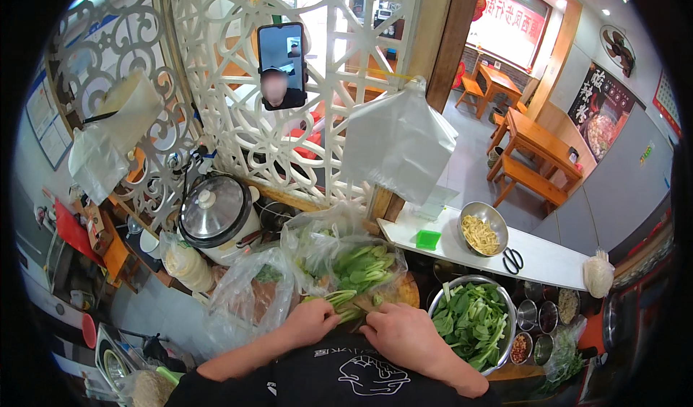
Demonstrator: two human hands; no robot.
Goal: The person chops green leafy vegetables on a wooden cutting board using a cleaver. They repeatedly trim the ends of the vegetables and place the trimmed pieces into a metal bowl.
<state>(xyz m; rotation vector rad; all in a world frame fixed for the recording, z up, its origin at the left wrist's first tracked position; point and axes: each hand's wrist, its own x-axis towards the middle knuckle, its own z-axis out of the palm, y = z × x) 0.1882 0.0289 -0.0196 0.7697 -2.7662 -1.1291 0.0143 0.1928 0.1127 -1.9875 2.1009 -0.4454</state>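
Low in the middle of the head view, my left hand point(311, 320) has its fingers curled on the stalks of some leafy greens point(342, 300). Beside it, my right hand point(398, 331) bends over the round wooden cutting board point(409, 290); a dark, thin edge shows by its fingers, but what it grips is hidden. A small cut stem end point(377, 299) lies just above its knuckles. More greens point(364, 268) rest in an open clear plastic bag behind both hands. To the right stands a metal bowl point(511, 320) heaped with cut leafy greens point(471, 320).
A white shelf point(547, 263) carries a metal bowl of noodles point(482, 235), black-handled scissors point(512, 261) and a green box point(428, 239). Small ingredient containers point(527, 312) stand right of the greens bowl. A lidded rice cooker point(216, 217) and plastic bags point(249, 293) are at left.
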